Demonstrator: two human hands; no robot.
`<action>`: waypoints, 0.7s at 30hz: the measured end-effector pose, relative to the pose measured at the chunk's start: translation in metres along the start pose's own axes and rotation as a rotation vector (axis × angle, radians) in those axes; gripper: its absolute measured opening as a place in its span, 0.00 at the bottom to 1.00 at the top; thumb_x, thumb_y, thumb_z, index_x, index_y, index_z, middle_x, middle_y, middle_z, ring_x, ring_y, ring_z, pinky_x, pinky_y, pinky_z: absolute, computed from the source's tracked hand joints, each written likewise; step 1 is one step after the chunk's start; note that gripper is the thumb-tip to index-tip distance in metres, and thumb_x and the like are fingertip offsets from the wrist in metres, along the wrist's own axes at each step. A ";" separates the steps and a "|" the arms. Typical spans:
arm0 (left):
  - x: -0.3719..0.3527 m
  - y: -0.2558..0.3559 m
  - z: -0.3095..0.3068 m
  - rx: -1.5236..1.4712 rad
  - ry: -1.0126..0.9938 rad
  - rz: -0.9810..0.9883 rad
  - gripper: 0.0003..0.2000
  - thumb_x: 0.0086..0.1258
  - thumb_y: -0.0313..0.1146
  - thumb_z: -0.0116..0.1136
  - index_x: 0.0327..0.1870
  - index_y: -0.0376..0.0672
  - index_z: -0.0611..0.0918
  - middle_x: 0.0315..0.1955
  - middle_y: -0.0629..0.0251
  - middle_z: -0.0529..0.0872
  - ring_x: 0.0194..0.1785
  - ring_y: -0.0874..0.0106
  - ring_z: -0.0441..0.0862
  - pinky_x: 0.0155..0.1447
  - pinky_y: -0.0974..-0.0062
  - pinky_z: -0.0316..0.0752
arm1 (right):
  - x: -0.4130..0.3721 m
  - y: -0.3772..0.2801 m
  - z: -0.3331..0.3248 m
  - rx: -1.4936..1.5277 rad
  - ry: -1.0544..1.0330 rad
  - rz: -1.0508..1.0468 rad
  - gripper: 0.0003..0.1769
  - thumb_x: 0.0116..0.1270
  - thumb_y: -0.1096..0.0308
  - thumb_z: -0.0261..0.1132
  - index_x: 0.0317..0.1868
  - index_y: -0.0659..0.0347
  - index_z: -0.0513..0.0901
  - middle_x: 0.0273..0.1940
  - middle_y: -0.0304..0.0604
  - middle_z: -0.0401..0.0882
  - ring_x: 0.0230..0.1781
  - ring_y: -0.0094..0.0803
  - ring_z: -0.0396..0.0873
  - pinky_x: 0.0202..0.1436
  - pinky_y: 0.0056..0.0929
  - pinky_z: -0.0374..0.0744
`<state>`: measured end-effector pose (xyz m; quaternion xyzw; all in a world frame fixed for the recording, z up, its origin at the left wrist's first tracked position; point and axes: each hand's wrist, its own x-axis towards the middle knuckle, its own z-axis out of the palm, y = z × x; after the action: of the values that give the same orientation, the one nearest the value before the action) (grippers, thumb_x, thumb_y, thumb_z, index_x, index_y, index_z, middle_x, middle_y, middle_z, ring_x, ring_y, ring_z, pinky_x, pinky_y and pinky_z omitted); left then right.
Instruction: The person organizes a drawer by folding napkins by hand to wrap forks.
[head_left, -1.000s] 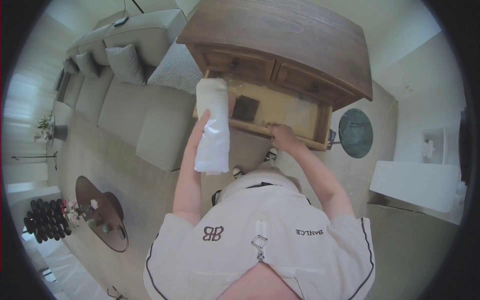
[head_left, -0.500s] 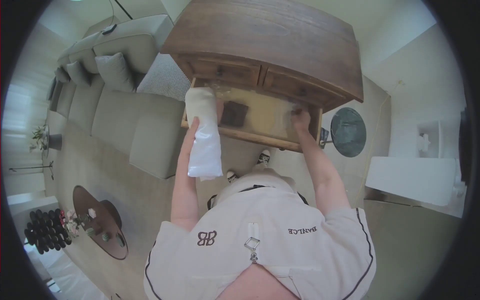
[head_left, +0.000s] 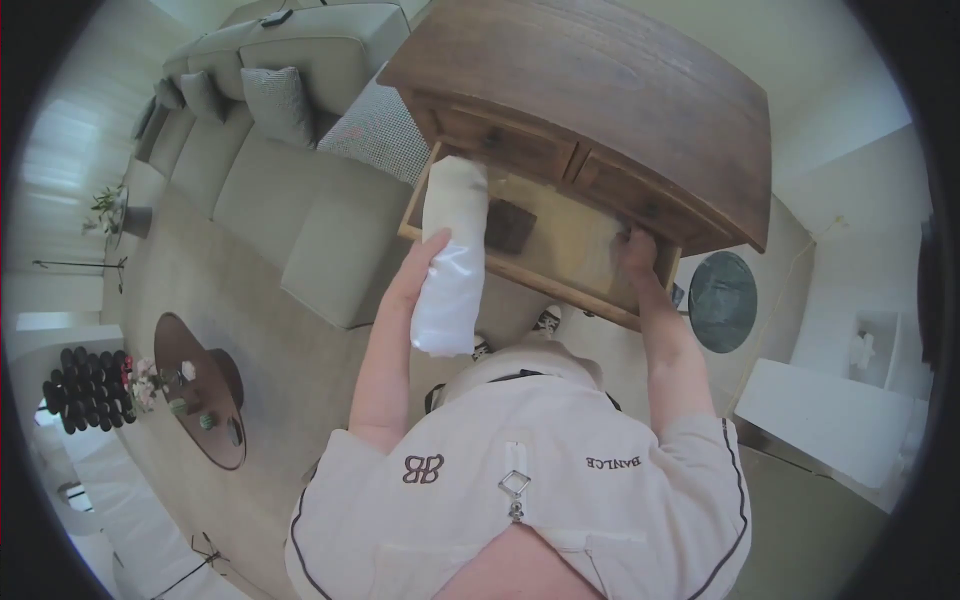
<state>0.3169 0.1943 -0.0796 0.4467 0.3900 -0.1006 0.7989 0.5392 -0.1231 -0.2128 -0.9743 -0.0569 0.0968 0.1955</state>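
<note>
A long white roll (head_left: 450, 290), shiny like satin or plastic film, is held in my left hand (head_left: 425, 262) over the left end of an open drawer (head_left: 520, 278). The fingers wrap its side, and part of the hand is hidden behind it. My right hand (head_left: 637, 250) reaches into the drawer's right end, its fingers curled down near the inner back wall. What they hold, if anything, I cannot make out. Inside the drawer lies a dark brown square object (head_left: 510, 226), just right of the roll, on a yellowish drawer bottom.
The wooden chest (head_left: 590, 80) has two shut upper drawers above the open one. A dark green round side table (head_left: 723, 300) stands close to its right. A grey sofa (head_left: 320, 230) with cushions is on the left, and a brown oval coffee table (head_left: 195, 350) is further back.
The whole view has shifted, so the chest and drawer appear farther right and slightly tilted. My left hand still holds the roll, and my right hand stays inside the drawer's right end.
</note>
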 end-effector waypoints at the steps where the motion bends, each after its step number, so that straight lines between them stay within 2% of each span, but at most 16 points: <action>1: -0.005 0.004 0.006 0.029 -0.021 0.059 0.34 0.57 0.55 0.61 0.60 0.45 0.64 0.46 0.63 0.75 0.45 0.69 0.75 0.49 0.67 0.71 | 0.001 0.002 0.001 -0.028 0.004 -0.016 0.15 0.57 0.63 0.54 0.43 0.57 0.79 0.36 0.56 0.82 0.40 0.57 0.79 0.39 0.49 0.75; 3: -0.010 0.009 0.015 0.075 -0.056 0.144 0.38 0.57 0.55 0.61 0.64 0.46 0.62 0.50 0.61 0.76 0.48 0.67 0.76 0.52 0.65 0.72 | 0.002 0.005 0.005 -0.071 0.010 -0.036 0.10 0.61 0.64 0.55 0.39 0.58 0.79 0.35 0.54 0.83 0.40 0.56 0.79 0.38 0.48 0.75; 6: -0.003 0.008 0.019 0.053 -0.046 0.263 0.34 0.57 0.51 0.64 0.60 0.43 0.65 0.49 0.60 0.77 0.47 0.68 0.78 0.51 0.67 0.74 | -0.002 0.008 0.013 -0.006 0.112 -0.059 0.11 0.62 0.62 0.53 0.36 0.56 0.80 0.34 0.51 0.83 0.38 0.56 0.79 0.36 0.49 0.74; 8: -0.003 0.011 0.024 0.075 -0.041 0.251 0.39 0.55 0.52 0.66 0.63 0.41 0.61 0.52 0.57 0.75 0.51 0.65 0.77 0.54 0.65 0.74 | -0.009 -0.001 0.011 0.170 -0.002 -0.009 0.10 0.62 0.58 0.56 0.36 0.52 0.79 0.29 0.43 0.83 0.34 0.43 0.80 0.36 0.39 0.73; 9: -0.001 0.011 0.026 0.078 -0.039 0.245 0.41 0.54 0.53 0.66 0.64 0.41 0.60 0.53 0.56 0.74 0.52 0.64 0.76 0.54 0.64 0.74 | -0.014 -0.007 0.009 0.212 -0.032 0.005 0.10 0.62 0.57 0.57 0.36 0.52 0.79 0.28 0.41 0.83 0.33 0.39 0.80 0.36 0.36 0.72; 12: 0.008 0.007 0.034 -0.046 -0.021 0.260 0.39 0.53 0.47 0.69 0.63 0.41 0.64 0.49 0.57 0.77 0.48 0.64 0.78 0.51 0.65 0.76 | -0.032 -0.034 -0.001 0.563 -0.244 0.194 0.08 0.60 0.62 0.63 0.31 0.55 0.74 0.27 0.42 0.78 0.24 0.28 0.78 0.28 0.27 0.77; 15: 0.013 0.006 0.043 -0.242 0.078 0.162 0.37 0.52 0.47 0.70 0.60 0.36 0.69 0.48 0.56 0.80 0.49 0.63 0.79 0.54 0.65 0.76 | -0.060 -0.066 -0.022 0.888 -0.340 0.229 0.06 0.60 0.71 0.62 0.35 0.55 0.73 0.25 0.41 0.72 0.21 0.25 0.70 0.27 0.23 0.74; 18: 0.009 0.008 0.055 -0.452 0.138 0.109 0.29 0.55 0.48 0.67 0.53 0.38 0.75 0.42 0.58 0.82 0.45 0.64 0.81 0.51 0.65 0.77 | -0.088 -0.092 -0.048 1.158 -0.546 0.105 0.14 0.60 0.66 0.63 0.47 0.54 0.76 0.29 0.40 0.73 0.25 0.25 0.72 0.31 0.21 0.74; 21: 0.018 0.005 0.054 -0.581 0.094 0.068 0.32 0.53 0.50 0.69 0.56 0.42 0.72 0.43 0.61 0.82 0.45 0.65 0.80 0.53 0.64 0.77 | -0.108 -0.112 -0.059 1.411 -0.661 0.097 0.14 0.61 0.68 0.61 0.48 0.57 0.78 0.38 0.39 0.77 0.27 0.24 0.74 0.33 0.18 0.75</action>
<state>0.3601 0.1582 -0.0732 0.2160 0.4239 0.0628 0.8773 0.4384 -0.0577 -0.0977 -0.5417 0.0053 0.4038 0.7372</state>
